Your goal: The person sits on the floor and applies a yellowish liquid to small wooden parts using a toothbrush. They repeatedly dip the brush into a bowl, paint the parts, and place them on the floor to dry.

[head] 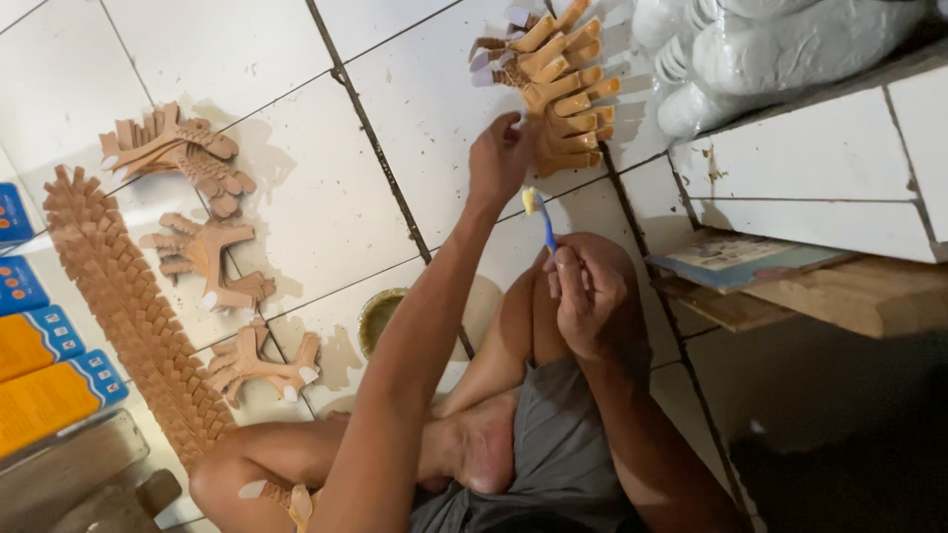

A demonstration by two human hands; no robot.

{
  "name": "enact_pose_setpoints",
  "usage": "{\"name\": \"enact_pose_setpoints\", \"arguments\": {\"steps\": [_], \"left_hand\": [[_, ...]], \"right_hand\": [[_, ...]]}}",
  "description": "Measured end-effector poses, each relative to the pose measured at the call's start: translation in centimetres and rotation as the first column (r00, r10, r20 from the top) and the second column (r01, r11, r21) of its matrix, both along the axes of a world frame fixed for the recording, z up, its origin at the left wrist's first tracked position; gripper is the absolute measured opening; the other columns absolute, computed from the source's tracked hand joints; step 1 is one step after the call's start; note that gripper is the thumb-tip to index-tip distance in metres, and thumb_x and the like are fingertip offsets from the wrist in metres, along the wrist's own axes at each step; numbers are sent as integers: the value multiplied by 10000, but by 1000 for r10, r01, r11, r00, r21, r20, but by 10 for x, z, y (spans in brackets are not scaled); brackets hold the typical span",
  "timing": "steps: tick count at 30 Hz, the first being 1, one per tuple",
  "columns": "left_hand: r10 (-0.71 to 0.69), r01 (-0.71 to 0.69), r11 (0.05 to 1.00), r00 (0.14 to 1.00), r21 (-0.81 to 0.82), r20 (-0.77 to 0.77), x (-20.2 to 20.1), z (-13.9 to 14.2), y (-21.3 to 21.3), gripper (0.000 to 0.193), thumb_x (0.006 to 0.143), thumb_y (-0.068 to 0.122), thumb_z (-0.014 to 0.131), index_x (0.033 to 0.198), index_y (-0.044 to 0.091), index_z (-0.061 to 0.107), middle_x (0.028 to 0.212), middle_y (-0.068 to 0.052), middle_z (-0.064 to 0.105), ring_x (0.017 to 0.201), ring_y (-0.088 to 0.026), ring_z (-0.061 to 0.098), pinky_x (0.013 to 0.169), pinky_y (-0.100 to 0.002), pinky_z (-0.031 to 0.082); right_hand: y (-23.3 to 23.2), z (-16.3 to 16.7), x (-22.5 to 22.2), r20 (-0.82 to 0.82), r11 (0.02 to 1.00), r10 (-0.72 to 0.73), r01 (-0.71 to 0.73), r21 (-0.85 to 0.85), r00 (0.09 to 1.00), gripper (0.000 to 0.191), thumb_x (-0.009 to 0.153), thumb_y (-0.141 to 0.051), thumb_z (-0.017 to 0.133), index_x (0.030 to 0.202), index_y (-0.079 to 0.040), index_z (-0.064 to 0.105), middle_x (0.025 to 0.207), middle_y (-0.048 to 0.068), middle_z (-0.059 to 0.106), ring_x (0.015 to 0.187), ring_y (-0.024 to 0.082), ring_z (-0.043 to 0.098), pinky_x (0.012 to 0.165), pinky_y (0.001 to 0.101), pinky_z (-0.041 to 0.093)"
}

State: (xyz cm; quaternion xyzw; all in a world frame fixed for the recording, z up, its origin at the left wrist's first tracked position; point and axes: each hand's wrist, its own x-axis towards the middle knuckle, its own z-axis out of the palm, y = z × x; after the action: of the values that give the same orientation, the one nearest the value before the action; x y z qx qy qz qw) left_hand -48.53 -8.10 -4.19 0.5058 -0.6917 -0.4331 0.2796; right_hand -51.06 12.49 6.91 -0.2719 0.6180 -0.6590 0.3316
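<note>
My right hand (590, 299) rests on my knee and grips a blue-handled brush (542, 215) with a yellowish head pointing up. My left hand (502, 156) reaches out over the white tiled floor, fingers curled, touching or just short of a pile of tan leather strap pieces (561, 89). Whether it grips one I cannot tell. A small round tin of glue (376, 318) sits on the floor beside my left forearm.
More tan strap pieces lie at the left (178, 148) (209, 259) (259, 363), with a long overlapped row of them (128, 306). Orange and blue boxes (44, 375) sit at the left edge. A white bench (820, 168) with plastic bags (780, 49) stands at right.
</note>
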Motion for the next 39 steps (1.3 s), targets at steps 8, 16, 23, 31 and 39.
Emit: {"name": "enact_pose_setpoints", "arguments": {"steps": [8, 16, 23, 31, 39], "left_hand": [[36, -32, 988, 999, 152, -25, 202, 87, 123, 187, 995, 176, 690, 1046, -4, 685, 856, -98, 716, 786, -142, 643, 704, -300, 539], [596, -633, 771, 681, -68, 425, 432, 192, 297, 274, 1076, 155, 635, 889, -45, 626, 729, -157, 566, 662, -243, 523, 639, -380, 447], [508, -209, 832, 657, -513, 557, 446, 199, 391, 558, 811, 244, 726, 1274, -49, 622, 1288, -256, 595, 1197, -443, 542, 1006, -524, 424], [460, -356, 887, 736, -295, 497, 473, 189, 391, 269, 884, 94, 698, 1140, 51, 627, 1027, -151, 641, 1027, -364, 621, 906, -485, 478], [450, -420, 879, 887, 227, -104, 426, 228, 356, 241, 955, 141, 678, 1171, 66, 598, 843, -171, 706, 752, -356, 730, 595, -417, 558]], "right_hand": [[3, 24, 3, -375, 997, 40, -12, 76, 926, 194, 1069, -120, 578, 1054, 28, 702, 804, 61, 651, 676, 140, 582, 609, 284, 448], [12, 4, 28, -536, 988, 110, -33, 152, 837, 283, 1116, -213, 566, 1186, 16, 717, 966, 96, 738, 890, 172, 698, 791, 283, 542], [18, -42, 28, -535, 972, 192, -237, -15, 823, 224, 1163, -69, 556, 1192, 76, 724, 1045, 79, 707, 941, 139, 637, 823, 273, 513], [29, -49, 36, -525, 950, 249, -312, -33, 814, 210, 1181, -49, 545, 1186, 94, 698, 930, 57, 613, 789, 113, 531, 678, 266, 428], [91, 5, 148, -92, 799, 601, -600, 45, 794, 221, 1097, -110, 645, 1280, 10, 672, 1165, 23, 691, 923, 59, 599, 798, 199, 500]]}}
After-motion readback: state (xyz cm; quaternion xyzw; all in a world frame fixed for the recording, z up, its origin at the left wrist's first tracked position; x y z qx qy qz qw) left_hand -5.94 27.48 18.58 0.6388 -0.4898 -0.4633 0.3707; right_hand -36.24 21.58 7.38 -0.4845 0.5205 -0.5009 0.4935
